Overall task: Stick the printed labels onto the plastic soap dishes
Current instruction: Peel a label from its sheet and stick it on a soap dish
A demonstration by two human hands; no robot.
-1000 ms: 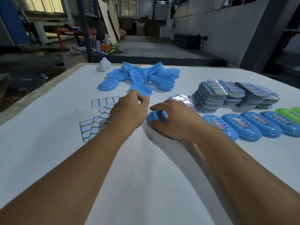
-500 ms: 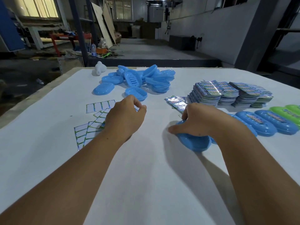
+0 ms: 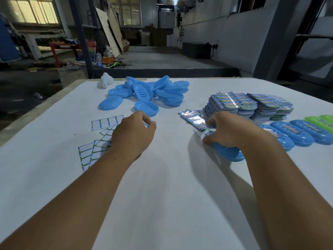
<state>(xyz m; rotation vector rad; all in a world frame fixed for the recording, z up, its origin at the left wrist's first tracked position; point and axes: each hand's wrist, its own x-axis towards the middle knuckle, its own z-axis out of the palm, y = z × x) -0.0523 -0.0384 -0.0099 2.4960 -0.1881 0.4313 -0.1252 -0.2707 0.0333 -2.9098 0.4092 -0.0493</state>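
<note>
White table, right hand gripping blue soap dish, label stacks behind

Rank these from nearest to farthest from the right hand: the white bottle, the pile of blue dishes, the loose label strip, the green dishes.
1. Loose label strip, at the right hand's fingertips.
2. Green dishes, far right.
3. Pile of blue dishes, ahead, toward the left.
4. White bottle, far left corner.

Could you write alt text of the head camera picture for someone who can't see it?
A person's right hand holds a blue soap dish on a white table, while the left hand hovers over empty label sheets. Beyond lie a pile of blue dishes, stacked printed labels and labelled dishes.
</note>
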